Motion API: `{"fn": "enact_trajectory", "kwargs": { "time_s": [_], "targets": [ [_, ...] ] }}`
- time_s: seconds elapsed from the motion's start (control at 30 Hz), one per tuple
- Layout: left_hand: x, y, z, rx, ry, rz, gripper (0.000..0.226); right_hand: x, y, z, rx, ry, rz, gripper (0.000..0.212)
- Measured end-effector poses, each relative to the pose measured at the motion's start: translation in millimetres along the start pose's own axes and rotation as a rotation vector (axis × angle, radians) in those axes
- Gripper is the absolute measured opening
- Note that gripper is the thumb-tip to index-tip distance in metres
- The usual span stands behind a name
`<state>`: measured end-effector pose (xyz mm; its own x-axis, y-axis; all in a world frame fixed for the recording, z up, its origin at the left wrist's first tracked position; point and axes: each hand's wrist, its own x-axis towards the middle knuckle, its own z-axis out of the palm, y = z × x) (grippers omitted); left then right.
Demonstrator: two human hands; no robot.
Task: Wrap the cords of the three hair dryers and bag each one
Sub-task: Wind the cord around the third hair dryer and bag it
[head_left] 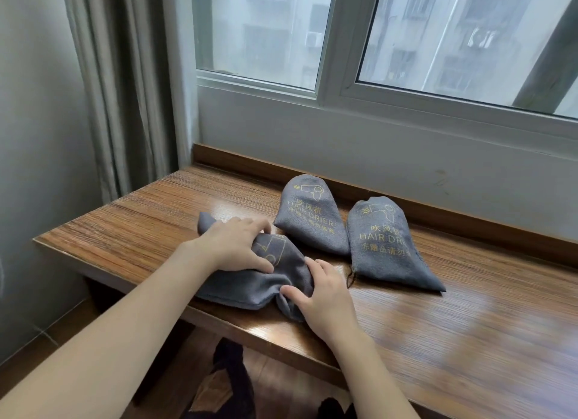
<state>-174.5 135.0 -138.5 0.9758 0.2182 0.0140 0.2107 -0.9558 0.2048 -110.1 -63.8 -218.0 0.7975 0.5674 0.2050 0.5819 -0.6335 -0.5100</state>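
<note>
A: Fingers (250, 228) of the left hand (231, 246) lie spread and nearly flat on top of the third bag (250, 285), pressing it to the table (125, 231). Right hand (325, 299): thumb and fingers curl in on the gathered mouth end, pinching the cloth.

B: Contents?

A: Not visible. The bag bulges under both hands, so I judge a dryer is inside. No cord shows, and I cannot tell how it is wrapped.

B: The other two?

A: Middle bag (311, 215) and right bag (386, 246) lie filled, side by side, touching or nearly so, toward the window wall. A dark drawstring end (350, 278) trails from the right bag, just beside the right hand's fingers.

B: Risks?

A: The third bag sits at the near table edge, mouth end overhanging. If the left hand lifts before the mouth is cinched, the load may slide out or tip off. The pinch holds cloth only; a hard tug could drag the bag toward the edge.

B: Position relative to fingers?

A: Directly beneath the left fingers; its mouth is between right thumb and fingers.
</note>
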Motion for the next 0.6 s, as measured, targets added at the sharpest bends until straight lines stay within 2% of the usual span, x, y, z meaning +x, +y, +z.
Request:
{"fn": "enact_trajectory", "kwargs": {
  "time_s": [0.13,0.23,0.33,0.43,0.5,0.57,0.6],
  "targets": [
    [3.9,8.4,10.2,0.246,0.088,-0.214,0.08,5.8,-3.4,11.7,0.063,0.04,0.002,0.083],
    [-1.2,18.7,12.2,0.251,0.124,-0.325,0.09,5.9,-13.6,10.8,0.169,-0.02,0.027,0.09],
    [-7.0,10.6,3.7,0.118,0.017,-0.247,0.093,5.7,-22.1,10.5,0.251,-0.073,0.026,0.112],
    [-11.1,-5.0,-10.0,-0.099,-0.137,-0.125,0.087,9.5,-28.0,8.9,0.35,-0.107,0.077,0.115],
    [-11.0,-13.5,-1.2,-0.223,-0.12,-0.057,0.08,11.4,-34.0,8.6,0.498,-0.116,0.094,0.108],
    [-12.0,-20.1,13.4,-0.382,-0.113,-0.044,0.08,14.9,-41.7,9.6,0.618,-0.059,0.142,0.115],
    [-12.5,-23.2,19.2,-0.432,-0.097,-0.056,0.081,17.2,-44.3,12.3,0.603,-0.025,0.159,0.117]
  ]
}}
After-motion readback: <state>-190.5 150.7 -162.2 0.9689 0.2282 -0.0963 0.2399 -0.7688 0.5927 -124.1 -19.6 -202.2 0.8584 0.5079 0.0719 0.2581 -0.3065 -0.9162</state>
